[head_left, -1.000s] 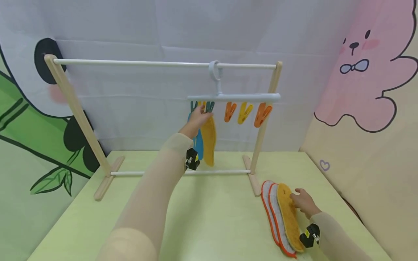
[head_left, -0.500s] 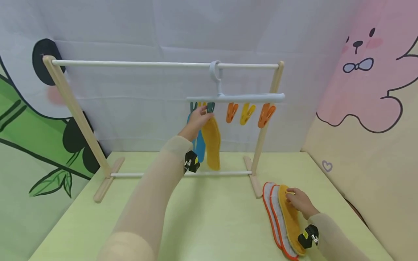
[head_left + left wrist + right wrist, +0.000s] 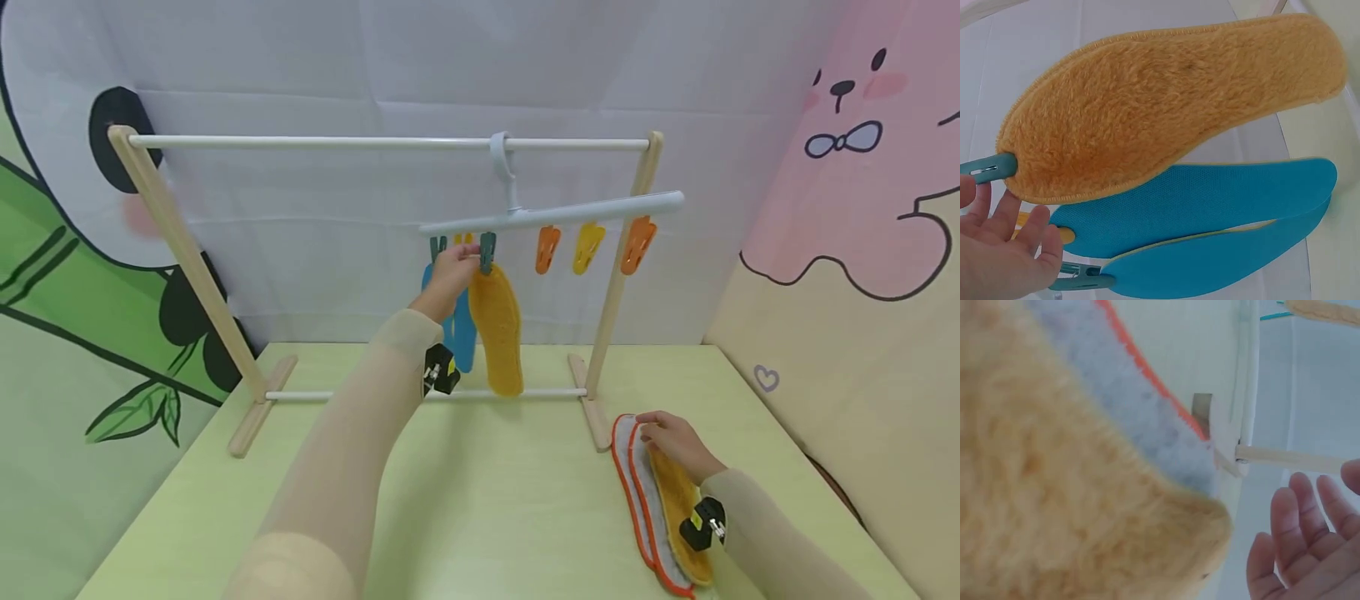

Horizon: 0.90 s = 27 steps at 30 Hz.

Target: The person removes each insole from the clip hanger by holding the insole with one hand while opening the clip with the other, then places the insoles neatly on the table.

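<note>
My left hand is raised at the hanger, its fingers beside a dark green clothespin; in the left wrist view they are loosely spread, just below that clothespin. The clothespin bites the top of a fuzzy yellow insole, which hangs down. Two blue insoles hang behind it from other clothespins. My right hand hovers over the upper end of another yellow insole on the table; its fingers look relaxed and hold nothing. Grey insoles with red edging lie partly under that one.
A pale blue hanger hooks over the white rail of a wooden-legged rack. Orange and yellow clothespins dangle from its right half. The rack's right foot stands near the insoles. A wall rises at the right.
The hanger has turned and tilted, its right end higher. The hung yellow insole has swung right, with its clothespin now showing beside my left fingers. My right hand has moved left over the lying insole.
</note>
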Motion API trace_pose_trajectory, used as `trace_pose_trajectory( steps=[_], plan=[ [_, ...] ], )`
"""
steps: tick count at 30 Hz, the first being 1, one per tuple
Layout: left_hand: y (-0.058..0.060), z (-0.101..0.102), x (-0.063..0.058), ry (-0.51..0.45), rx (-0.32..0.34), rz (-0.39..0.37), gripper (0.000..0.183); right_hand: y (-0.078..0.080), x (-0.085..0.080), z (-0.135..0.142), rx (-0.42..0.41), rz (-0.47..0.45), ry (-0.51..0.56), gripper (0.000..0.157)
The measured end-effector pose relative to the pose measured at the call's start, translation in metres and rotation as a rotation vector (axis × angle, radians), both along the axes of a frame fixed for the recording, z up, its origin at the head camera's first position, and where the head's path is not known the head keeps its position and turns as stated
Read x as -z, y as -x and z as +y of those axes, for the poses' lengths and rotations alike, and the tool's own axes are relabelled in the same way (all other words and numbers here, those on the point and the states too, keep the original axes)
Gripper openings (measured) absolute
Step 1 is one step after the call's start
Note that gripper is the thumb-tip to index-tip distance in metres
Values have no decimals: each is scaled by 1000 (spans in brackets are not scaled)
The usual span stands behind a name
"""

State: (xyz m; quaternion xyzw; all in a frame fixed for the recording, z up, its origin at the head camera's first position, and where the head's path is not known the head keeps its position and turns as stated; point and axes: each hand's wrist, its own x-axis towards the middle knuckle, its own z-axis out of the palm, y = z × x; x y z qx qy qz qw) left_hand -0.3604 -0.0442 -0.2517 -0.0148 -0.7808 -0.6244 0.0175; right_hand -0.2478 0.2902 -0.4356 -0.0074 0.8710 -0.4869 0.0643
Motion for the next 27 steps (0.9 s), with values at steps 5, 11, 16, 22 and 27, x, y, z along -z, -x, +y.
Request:
trace_pose_trajectory(
  steps=[5, 11, 16, 22, 27],
  plan=[
    [-1, 2, -1, -21, 11, -4, 37, 4, -15, -6, -70, 21, -1, 39],
    [-1, 4, 1, -52, 18, -10, 35, 11, -34, -15, -141, 57, 0, 39],
    [-2, 6, 2, -46, 33, -5, 37, 16, -46, -23, -165, 82, 9, 37],
    [-3, 5, 4, -23, 29, -8, 36, 20, -53, -30, -183, 97, 7, 35],
    [-3, 4, 4, -23, 6, -7, 36, 22, -59, -38, -204, 121, -14, 35]
  ],
)
